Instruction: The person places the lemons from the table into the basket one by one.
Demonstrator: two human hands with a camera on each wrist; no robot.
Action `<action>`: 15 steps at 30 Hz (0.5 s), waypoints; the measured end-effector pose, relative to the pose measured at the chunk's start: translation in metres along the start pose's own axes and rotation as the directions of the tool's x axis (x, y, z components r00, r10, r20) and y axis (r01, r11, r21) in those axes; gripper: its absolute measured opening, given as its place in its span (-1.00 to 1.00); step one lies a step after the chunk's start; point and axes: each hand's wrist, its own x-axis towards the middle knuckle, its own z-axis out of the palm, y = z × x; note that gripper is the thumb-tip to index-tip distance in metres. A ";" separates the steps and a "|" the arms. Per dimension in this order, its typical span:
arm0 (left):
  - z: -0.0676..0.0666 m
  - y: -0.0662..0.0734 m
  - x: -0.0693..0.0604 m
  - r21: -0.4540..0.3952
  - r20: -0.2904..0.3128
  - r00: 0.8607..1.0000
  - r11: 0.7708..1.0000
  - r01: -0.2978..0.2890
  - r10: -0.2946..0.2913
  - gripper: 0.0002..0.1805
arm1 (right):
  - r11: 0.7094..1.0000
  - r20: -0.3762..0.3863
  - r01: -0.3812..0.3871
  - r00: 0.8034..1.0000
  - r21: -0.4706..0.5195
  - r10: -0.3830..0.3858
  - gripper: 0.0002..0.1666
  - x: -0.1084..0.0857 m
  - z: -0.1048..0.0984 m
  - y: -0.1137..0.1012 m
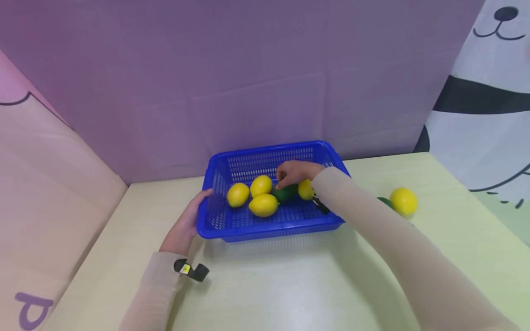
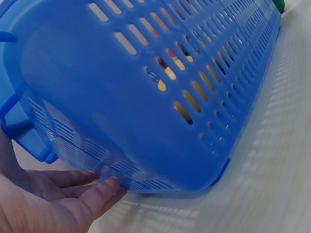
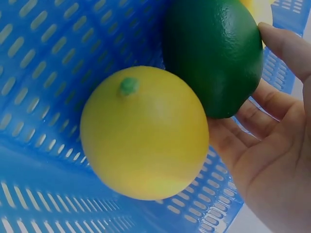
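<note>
A blue plastic basket point(image 1: 271, 227) with slotted walls stands on the table and holds several yellow lemons point(image 1: 263, 205) and a dark green lime point(image 3: 214, 56). My left hand point(image 1: 191, 220) grips the basket's left end, thumb over the rim. In the left wrist view, the fingers point(image 2: 99, 194) of that hand lie against the outer wall below the rim. Inside the basket, my right hand point(image 1: 296, 172) holds the lime between thumb and fingers. Right beside the lime is a lemon point(image 3: 145, 133) with a green stem spot, partly covered by my sleeve in the head view.
Right of the basket, another lemon point(image 1: 403, 201) lies on the pale table point(image 1: 256, 285) beside a green fruit point(image 1: 385, 201), mostly hidden by my right sleeve. A purple cloth backdrop point(image 1: 256, 92) rises behind the table, close to the basket's far side.
</note>
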 end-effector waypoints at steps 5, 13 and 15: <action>0.001 0.001 -0.001 0.005 -0.008 1.000 1.000 0.001 -0.001 -0.28 | 1.000 0.004 -0.015 1.000 -0.016 0.015 -0.61 0.000 -0.001 0.001; 0.001 0.000 0.000 -0.007 -0.007 1.000 1.000 -0.007 0.007 -0.28 | 1.000 0.003 -0.008 1.000 -0.028 0.008 -0.64 0.003 0.002 0.008; 0.001 -0.001 0.000 -0.010 -0.012 1.000 1.000 -0.004 0.004 -0.28 | 0.999 0.001 -0.008 1.000 -0.041 0.008 -0.64 0.003 0.002 0.009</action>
